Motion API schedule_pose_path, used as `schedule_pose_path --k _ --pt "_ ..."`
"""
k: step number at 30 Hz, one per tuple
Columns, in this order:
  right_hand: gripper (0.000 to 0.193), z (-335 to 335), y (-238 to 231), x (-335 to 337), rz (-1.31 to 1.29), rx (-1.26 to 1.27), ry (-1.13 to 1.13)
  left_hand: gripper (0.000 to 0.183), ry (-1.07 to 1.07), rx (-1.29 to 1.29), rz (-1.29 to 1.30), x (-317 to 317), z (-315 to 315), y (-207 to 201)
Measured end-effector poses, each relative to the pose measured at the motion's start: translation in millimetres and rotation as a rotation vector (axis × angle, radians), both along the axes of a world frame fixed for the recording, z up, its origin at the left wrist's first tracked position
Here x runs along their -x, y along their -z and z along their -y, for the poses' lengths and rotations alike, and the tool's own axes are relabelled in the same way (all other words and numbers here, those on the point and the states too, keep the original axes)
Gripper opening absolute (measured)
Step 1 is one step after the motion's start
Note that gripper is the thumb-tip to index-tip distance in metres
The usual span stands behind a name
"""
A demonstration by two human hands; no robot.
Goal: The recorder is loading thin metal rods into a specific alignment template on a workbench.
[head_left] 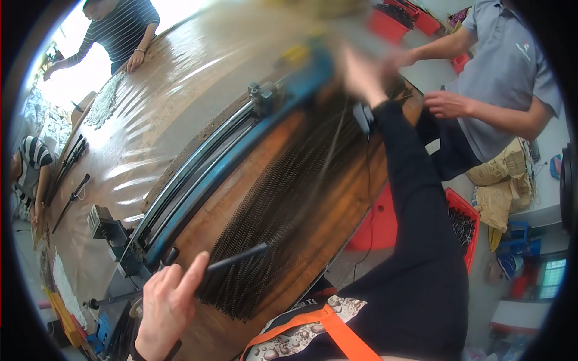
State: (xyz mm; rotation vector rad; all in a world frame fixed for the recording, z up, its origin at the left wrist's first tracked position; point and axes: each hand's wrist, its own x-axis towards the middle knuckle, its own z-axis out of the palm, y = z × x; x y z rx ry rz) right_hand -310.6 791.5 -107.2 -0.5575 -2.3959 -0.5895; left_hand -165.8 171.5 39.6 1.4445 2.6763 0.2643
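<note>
My left hand point(168, 304) is closed round a slim black tube point(238, 257) at the lower left, its free end pointing up and right. A long bundle of thin dark coil springs point(271, 210) lies on the wooden bench below the tube. From the tube's end a thin blurred strand, perhaps a spring, runs up toward my right arm. My right hand point(364, 75) is stretched far forward near the bundle's far end. Motion smears its fingers, so what it holds does not show. Left of the springs stands a blue machine with steel guide rails point(198, 174).
A co-worker in a grey shirt point(506, 78) stands at the right, hands close to my right hand. Two people in striped tops are at the far left. Red bins point(463, 228) stand on the right. A cable point(369, 198) hangs beside the bench edge.
</note>
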Motion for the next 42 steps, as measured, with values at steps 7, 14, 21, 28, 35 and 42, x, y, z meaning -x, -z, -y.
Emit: schedule_pose_path --k 7,14,21,28,35,42 --pt "0.013 247.8 -73.2 -128.3 0.273 1.289 -1.017 0.058 -0.246 -0.105 -0.122 -1.4 30.8 -2.7" --pt "0.012 342.0 -80.1 -152.2 -0.116 1.024 -1.396 0.055 -0.327 -0.087 -0.143 -30.2 81.4 -12.7" --pt "0.012 441.1 -66.6 -169.4 -0.013 1.658 -1.241 0.053 -0.458 -0.084 -0.14 -57.1 118.8 -17.0" --pt "0.01 453.9 -58.1 -164.2 -0.202 1.024 -1.533 0.047 -0.435 -0.151 -0.065 -74.0 141.3 -13.7" --pt "0.012 456.8 -60.1 -178.7 0.383 1.753 -1.149 0.042 -0.433 -0.017 0.045 -83.2 152.7 -13.3" --pt "0.015 473.0 -37.5 -174.2 -0.356 0.377 -1.681 0.041 -0.344 -0.129 0.192 -88.2 147.1 4.9"
